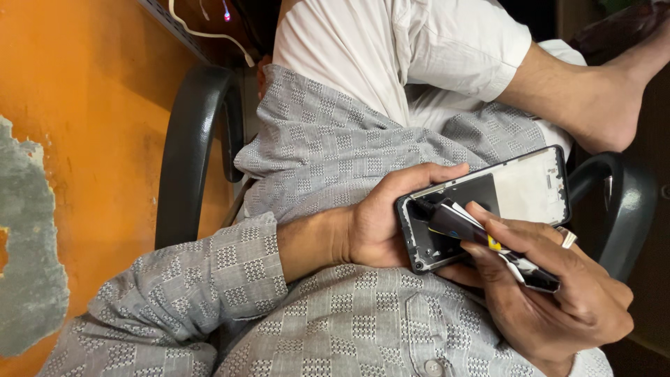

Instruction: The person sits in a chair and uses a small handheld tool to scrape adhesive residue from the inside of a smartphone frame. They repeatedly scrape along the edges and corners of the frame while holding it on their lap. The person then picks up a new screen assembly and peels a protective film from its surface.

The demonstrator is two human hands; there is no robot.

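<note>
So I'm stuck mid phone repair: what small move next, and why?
Probably ease the dark tool slightly along the opened phone frame. Its tip already sits inside the frame's end, the right hand grips it, and the left hand steadies the frame.

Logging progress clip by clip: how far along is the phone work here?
Done: the phone frame lies open, its inside bare, with a pale panel over one half. In hand: the left hand grips the frame's end, while the right hand presses a dark tool into the frame's dark end. Left: the frame is not closed up; no cover is in view.
</note>
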